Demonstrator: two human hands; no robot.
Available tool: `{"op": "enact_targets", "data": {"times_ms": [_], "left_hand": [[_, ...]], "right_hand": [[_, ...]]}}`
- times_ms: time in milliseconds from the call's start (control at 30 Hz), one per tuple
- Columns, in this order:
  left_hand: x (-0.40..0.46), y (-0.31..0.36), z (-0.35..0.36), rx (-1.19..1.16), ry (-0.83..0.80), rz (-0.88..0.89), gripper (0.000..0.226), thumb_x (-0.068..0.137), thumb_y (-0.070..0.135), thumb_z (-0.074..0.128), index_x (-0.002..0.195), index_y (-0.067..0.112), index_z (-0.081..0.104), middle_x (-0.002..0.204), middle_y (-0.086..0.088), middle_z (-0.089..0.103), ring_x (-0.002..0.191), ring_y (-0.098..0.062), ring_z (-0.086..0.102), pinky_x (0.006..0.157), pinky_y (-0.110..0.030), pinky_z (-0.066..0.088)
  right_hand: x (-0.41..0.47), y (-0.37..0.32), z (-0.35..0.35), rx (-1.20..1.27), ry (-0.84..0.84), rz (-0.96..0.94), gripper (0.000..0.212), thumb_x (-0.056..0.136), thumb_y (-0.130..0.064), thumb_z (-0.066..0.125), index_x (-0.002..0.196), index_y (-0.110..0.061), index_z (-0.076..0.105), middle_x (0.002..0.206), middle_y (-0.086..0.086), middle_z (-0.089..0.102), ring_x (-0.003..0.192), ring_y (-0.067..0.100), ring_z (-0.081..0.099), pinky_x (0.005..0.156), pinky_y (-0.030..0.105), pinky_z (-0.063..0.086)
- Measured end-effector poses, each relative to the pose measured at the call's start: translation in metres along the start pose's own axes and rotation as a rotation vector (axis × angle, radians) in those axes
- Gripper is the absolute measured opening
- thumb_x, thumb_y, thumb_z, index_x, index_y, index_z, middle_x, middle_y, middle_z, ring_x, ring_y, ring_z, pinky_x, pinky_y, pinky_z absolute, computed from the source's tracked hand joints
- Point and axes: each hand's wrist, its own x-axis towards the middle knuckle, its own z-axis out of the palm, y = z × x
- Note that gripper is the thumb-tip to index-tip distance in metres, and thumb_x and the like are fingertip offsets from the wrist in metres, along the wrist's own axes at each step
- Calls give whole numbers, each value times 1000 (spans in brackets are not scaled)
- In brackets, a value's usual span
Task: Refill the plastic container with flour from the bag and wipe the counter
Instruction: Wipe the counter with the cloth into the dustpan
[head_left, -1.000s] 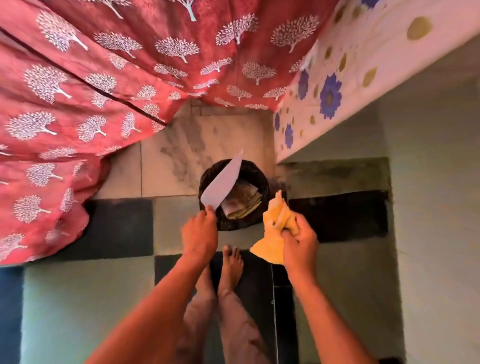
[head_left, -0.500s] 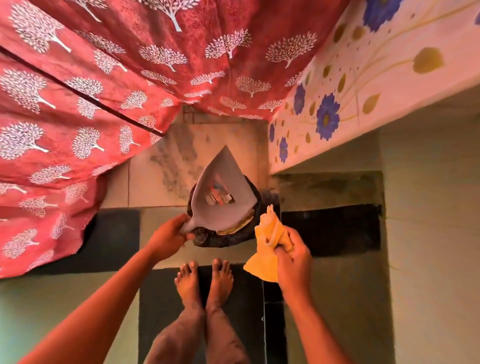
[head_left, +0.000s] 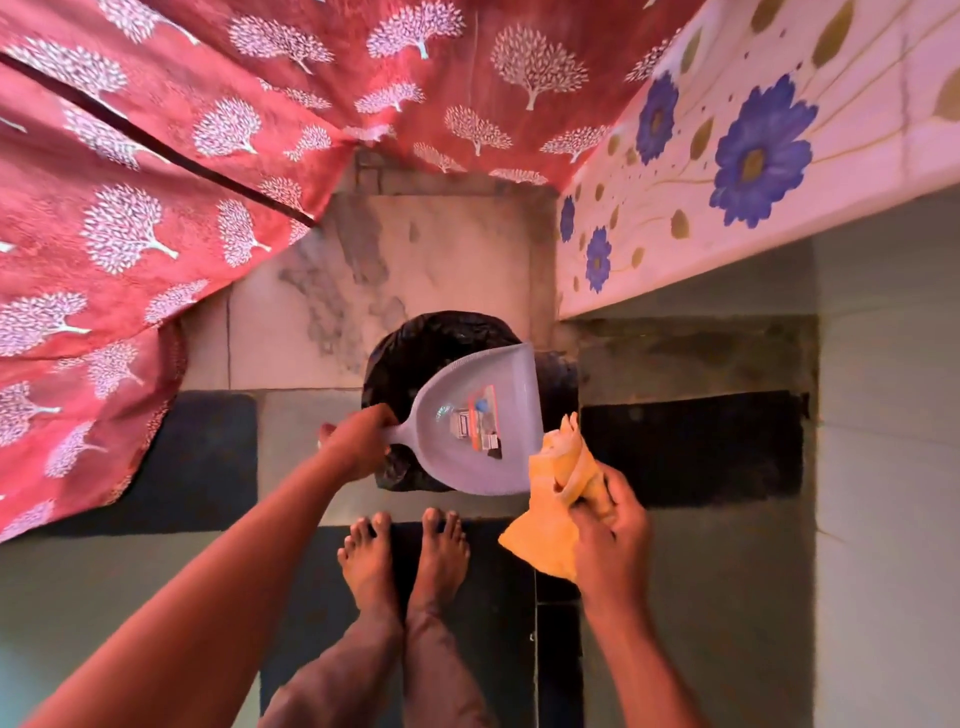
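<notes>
Grey dustpan (head_left: 483, 421) (label unreadable) in left hand (head_left: 358, 441), over black bin (head_left: 415, 353)

Left arm extended forward and down; left hand (head_left: 358, 447) knuckles up, fingers curled round the dustpan (head_left: 480, 421) handle. Right arm reaches forward beside it; right hand (head_left: 610, 525) back toward camera, fingers (head_left: 621, 480) bunched, gripping the cloth (head_left: 550, 525). Both bare feet (head_left: 405, 561) together, toes forward, between the two arms.
</notes>
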Motion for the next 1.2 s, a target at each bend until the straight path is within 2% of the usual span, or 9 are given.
{"op": "enact_targets", "data": {"times_ms": [200,300,400,533,633,767,867,1033,1200], "left_hand": [[8,-8,13,17,154,-63,38,89,7,51,126,9,41,119,-15,61,117,-35,57,94,-54,38],[12,-9,16,33,217,-74,38,88,3,51,122,9,35,111,-19,63,108,-40,60,91,-56,42],[15,-11,13,-38,254,-72,34,88,4,54,117,10,38,112,-19,60,106,-41,60,89,-57,46],[-6,-7,-5,-129,370,-15,29,82,1,58,108,5,46,110,-22,56,100,-44,58,82,-55,52],[-54,21,-37,-315,439,86,15,82,4,64,97,5,62,98,-17,67,90,-36,64,78,-46,54],[-172,69,-95,-795,238,345,16,87,0,69,83,15,70,72,-3,73,69,-14,69,69,-31,57],[-276,92,-144,-944,76,494,12,93,6,66,88,14,74,83,-7,77,80,-18,73,73,-26,56],[-422,122,-204,-1021,-205,564,25,100,23,54,109,11,73,107,-10,76,108,-26,70,94,-36,57],[-523,146,-229,-1100,-312,593,30,98,25,60,120,5,66,119,-21,68,115,-33,64,103,-59,48]], "right_hand": [[4,-6,10,27,-5,18,45,85,8,64,113,-28,73,100,-9,76,91,7,69,72,14,50],[4,-5,15,30,-21,35,44,87,6,64,114,-28,72,104,-7,76,94,9,70,76,19,51],[2,-7,18,34,-19,27,44,87,6,64,113,-29,73,103,-7,76,96,10,70,79,25,53],[-13,-30,19,82,-16,7,44,84,12,62,107,-24,74,95,-7,77,85,4,68,75,19,51],[-39,-59,14,112,-21,-47,43,84,12,63,104,-25,74,92,-7,77,84,6,68,77,26,52],[-91,-110,-1,161,-7,-123,46,85,12,62,108,-25,74,97,-5,77,91,14,71,83,38,57],[-146,-160,-23,180,8,-195,46,87,7,63,117,-28,71,106,-6,76,100,15,71,92,47,57],[-245,-235,-61,240,20,-291,43,90,-14,64,127,-35,66,119,-8,73,113,15,68,99,52,53],[-337,-281,-104,315,73,-410,45,95,-20,52,140,-21,59,140,-9,60,132,12,54,114,42,43]]}}
